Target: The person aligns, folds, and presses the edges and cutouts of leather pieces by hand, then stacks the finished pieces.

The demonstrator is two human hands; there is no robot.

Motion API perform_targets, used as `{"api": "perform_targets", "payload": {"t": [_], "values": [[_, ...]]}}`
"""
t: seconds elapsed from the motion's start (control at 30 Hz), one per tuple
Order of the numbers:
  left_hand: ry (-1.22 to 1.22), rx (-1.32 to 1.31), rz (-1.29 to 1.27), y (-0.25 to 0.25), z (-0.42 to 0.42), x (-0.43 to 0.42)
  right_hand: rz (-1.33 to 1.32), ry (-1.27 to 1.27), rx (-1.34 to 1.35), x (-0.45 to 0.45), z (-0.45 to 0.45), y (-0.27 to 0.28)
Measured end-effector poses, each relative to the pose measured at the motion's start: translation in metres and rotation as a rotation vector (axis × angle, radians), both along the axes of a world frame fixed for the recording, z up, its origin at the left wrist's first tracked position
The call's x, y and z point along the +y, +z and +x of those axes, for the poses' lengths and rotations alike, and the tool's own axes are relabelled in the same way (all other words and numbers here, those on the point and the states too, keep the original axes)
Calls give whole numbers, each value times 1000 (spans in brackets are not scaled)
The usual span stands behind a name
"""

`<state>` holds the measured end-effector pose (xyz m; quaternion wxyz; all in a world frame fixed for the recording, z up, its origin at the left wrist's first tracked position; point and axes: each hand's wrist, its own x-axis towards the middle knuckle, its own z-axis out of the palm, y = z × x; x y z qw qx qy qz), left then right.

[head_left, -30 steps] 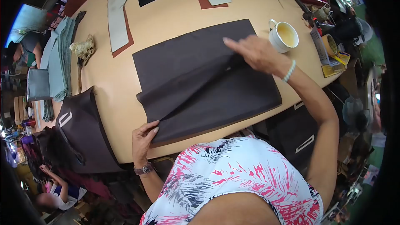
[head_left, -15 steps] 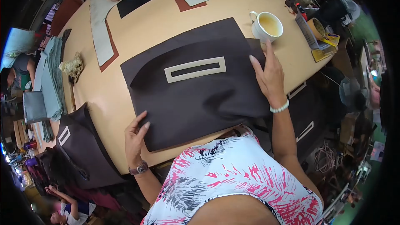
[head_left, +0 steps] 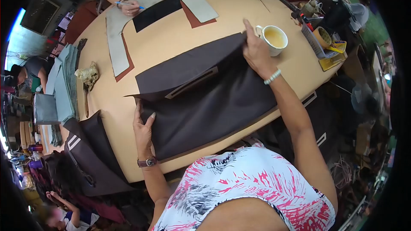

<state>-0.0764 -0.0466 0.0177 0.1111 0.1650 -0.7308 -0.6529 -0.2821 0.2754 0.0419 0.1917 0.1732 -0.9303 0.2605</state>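
A dark brown sheet of leather-like material (head_left: pixel 205 111) lies in front of me, its upper part raised in a fold. On that raised part a pale rectangular frame (head_left: pixel 191 82) with a slot shows at a slant. Behind the fold, a flat dark piece (head_left: pixel 171 66) rests on the table. My left hand (head_left: pixel 143 130) pinches the sheet's left edge, thumb on top and fingers partly hidden. At the upper right corner my right hand (head_left: pixel 258 53) is closed on the sheet, some fingers behind it. A white cup (head_left: pixel 274 38) of yellowish drink stands right beside that hand.
Across the round table (head_left: pixel 150 47), another person's hand (head_left: pixel 130 8) holds a blue pen over a grey curved pattern piece (head_left: pixel 117 38). A basket (head_left: pixel 319 38) with tape stands at right. Another dark panel (head_left: pixel 94 154) hangs over the left edge, near a knobbly pale object (head_left: pixel 87 75).
My right hand has moved up and left, and the sheet's upper part is now lifted and tilted. My left hand has moved up along the left edge and grips it.
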Motion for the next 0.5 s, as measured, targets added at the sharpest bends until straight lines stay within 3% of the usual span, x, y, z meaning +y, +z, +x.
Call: {"api": "perform_targets", "payload": {"t": [0.07, 0.17, 0.27, 0.5], "values": [[54, 30, -2, 3, 2, 7, 151, 11, -174, -7, -33, -17], [-17, -79, 50, -6, 8, -6, 325, 36, -127, -10, -55, -40], [34, -94, 92, -11, 11, -8, 374, 24, -47, -2, -39, -19], [39, -114, -33, -12, 9, -8, 99, -273, -324, 31, 95, 12]]}}
